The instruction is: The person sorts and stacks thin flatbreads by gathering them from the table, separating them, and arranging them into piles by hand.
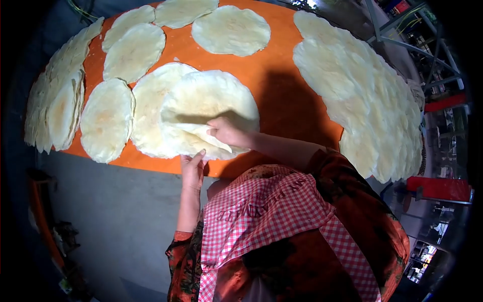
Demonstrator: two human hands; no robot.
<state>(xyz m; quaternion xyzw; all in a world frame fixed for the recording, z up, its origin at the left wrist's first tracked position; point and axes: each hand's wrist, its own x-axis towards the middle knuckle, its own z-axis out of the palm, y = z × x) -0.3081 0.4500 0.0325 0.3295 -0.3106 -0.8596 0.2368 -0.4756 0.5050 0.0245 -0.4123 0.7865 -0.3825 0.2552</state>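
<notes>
A large round flatbread (206, 95) lies at the near side of the orange table (282, 95), partly over another flatbread (148, 113). My right hand (226, 132) pinches a raised fold of the large flatbread, near its lower middle. The near edge of the same bread is between the thumb and fingers of my left hand (193, 163), at the table's front edge. Left of these, a flatbread pile (106, 121) lies close to the near edge.
Overlapping flatbreads (359, 95) cover the table's right side. More stacks (63, 103) stand at the far left, and single breads (231, 30) lie along the back. Metal framework (427, 45) with red parts stands beyond the right side.
</notes>
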